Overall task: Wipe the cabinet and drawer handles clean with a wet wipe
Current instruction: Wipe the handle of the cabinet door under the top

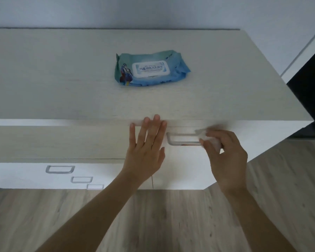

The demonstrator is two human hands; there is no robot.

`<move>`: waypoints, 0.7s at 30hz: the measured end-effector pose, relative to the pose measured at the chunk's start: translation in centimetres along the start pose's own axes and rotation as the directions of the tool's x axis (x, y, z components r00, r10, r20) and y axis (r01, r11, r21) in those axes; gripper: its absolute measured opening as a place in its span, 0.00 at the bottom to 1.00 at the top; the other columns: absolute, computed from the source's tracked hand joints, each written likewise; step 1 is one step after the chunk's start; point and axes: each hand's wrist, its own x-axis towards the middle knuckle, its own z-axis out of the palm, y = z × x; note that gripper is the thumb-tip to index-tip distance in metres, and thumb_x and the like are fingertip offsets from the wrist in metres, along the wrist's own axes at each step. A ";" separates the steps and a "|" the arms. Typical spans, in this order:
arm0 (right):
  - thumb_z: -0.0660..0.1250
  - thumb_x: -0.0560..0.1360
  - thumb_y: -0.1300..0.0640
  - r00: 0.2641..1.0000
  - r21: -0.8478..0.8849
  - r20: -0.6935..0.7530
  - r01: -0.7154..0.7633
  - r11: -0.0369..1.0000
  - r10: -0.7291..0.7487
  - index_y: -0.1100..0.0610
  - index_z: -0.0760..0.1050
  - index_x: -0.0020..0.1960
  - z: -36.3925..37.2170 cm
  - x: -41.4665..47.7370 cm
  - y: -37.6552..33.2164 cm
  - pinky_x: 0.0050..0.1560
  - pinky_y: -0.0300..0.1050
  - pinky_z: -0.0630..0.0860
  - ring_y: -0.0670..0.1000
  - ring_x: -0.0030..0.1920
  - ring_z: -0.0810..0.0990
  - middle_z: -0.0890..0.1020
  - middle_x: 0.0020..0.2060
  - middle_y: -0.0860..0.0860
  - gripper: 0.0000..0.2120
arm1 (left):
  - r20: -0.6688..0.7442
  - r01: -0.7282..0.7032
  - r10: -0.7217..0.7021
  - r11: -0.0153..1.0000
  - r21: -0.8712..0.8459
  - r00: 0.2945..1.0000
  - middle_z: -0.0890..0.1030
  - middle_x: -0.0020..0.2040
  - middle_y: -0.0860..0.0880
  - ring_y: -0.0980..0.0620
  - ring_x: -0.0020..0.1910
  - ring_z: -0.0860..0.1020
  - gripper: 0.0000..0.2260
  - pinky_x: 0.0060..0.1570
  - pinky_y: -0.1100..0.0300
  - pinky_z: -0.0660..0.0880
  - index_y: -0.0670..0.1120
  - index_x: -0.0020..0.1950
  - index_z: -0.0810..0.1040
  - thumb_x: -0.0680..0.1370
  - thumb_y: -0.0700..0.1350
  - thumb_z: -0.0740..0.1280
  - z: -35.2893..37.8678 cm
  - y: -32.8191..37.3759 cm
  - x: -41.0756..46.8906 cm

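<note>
At the top drawer, the right hand [225, 157] pinched a wipe [205, 138] on the handle [182, 142]; left hand [145, 148] braced flat, fingers spread. Best sliding along the whole bar.

Pale wood-grain cabinet top [62, 79] fills upper half of frame. One blue-green wipes pack [150, 69] lies flat on it, center-right, white lid shut. Wood-look floor [171, 215] below.

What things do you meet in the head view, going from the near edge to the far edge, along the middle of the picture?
Wooden floor → left hand flat on the drawer front → cabinet top → pack of wet wipes → wall.
</note>
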 end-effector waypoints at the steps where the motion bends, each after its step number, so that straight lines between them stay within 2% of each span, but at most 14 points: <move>1: 0.72 0.72 0.59 0.999 0.033 -0.044 0.028 0.999 -0.026 0.47 0.77 0.45 0.4 -0.1 0.5 0.43 0.24 0.68 0.40 0.41 0.76 0.80 0.45 0.45 0.08 | -0.056 -0.001 0.002 1.000 0.006 0.998 0.38 0.78 0.43 0.43 0.77 0.41 0.43 0.73 0.40 0.44 0.41 0.78 0.42 0.74 0.52 0.66 1.0 0.0 0.0; 3: 0.71 0.72 0.58 0.982 0.094 -0.166 0.107 0.990 -0.090 0.44 0.75 0.43 1.2 -0.3 1.4 0.41 0.23 0.68 0.39 0.38 0.76 0.79 0.39 0.42 0.09 | -0.170 -0.002 0.009 0.999 0.041 0.985 0.38 0.78 0.43 0.44 0.77 0.41 0.43 0.73 0.41 0.43 0.41 0.78 0.41 0.76 0.57 0.65 2.9 0.0 0.2; 5: 0.70 0.72 0.53 0.959 0.194 -0.272 0.135 0.972 -0.079 0.42 0.75 0.41 1.9 -0.4 2.3 0.41 0.24 0.69 0.38 0.36 0.75 0.78 0.36 0.38 0.07 | -0.268 0.010 0.009 0.997 0.070 0.963 0.38 0.78 0.44 0.44 0.77 0.41 0.43 0.73 0.42 0.41 0.41 0.78 0.42 0.76 0.60 0.63 4.5 0.0 0.5; 8: 0.68 0.73 0.51 0.919 0.344 -0.391 0.194 0.919 -0.048 0.40 0.78 0.43 2.9 -0.5 4.1 0.44 0.30 0.73 0.38 0.40 0.77 0.81 0.39 0.38 0.06 | -0.381 0.068 -0.031 0.994 0.083 0.924 0.44 0.78 0.41 0.45 0.77 0.41 0.42 0.72 0.42 0.38 0.41 0.78 0.46 0.76 0.64 0.60 6.0 0.5 1.1; 10: 0.68 0.74 0.52 0.880 0.339 -0.460 0.300 0.892 -0.121 0.39 0.79 0.46 3.4 -0.5 5.0 0.47 0.35 0.75 0.41 0.44 0.78 0.82 0.43 0.41 0.07 | -0.440 0.100 -0.057 0.992 0.076 0.896 0.54 0.74 0.39 0.43 0.77 0.45 0.38 0.71 0.42 0.36 0.40 0.76 0.53 0.76 0.64 0.58 6.5 0.8 1.6; 13: 0.68 0.75 0.52 0.831 0.319 -0.508 0.427 0.846 -0.228 0.40 0.80 0.45 4.4 -0.5 6.0 0.50 0.42 0.75 0.47 0.48 0.80 0.82 0.45 0.44 0.06 | -0.510 0.102 -0.068 0.994 0.038 0.857 0.60 0.73 0.36 0.38 0.73 0.55 0.36 0.70 0.40 0.38 0.37 0.74 0.57 0.77 0.63 0.57 6.8 1.1 2.0; 18: 0.69 0.74 0.55 0.765 0.301 -0.563 0.541 0.785 -0.311 0.47 0.80 0.46 5.6 -0.3 6.8 0.49 0.34 0.73 0.39 0.46 0.78 0.81 0.44 0.42 0.03 | -0.573 0.087 -0.079 0.996 -0.013 0.816 0.63 0.72 0.32 0.37 0.72 0.58 0.39 0.70 0.36 0.47 0.34 0.73 0.61 0.74 0.62 0.64 7.2 1.4 2.0; 21: 0.69 0.75 0.57 0.675 0.161 -0.603 0.625 0.764 -0.425 0.54 0.80 0.50 6.2 -0.5 7.0 0.46 0.29 0.70 0.36 0.45 0.77 0.81 0.45 0.47 0.05 | -0.604 0.105 -0.088 0.994 -0.007 0.792 0.63 0.72 0.33 0.37 0.73 0.60 0.40 0.70 0.36 0.49 0.34 0.73 0.61 0.74 0.62 0.64 7.5 1.6 2.3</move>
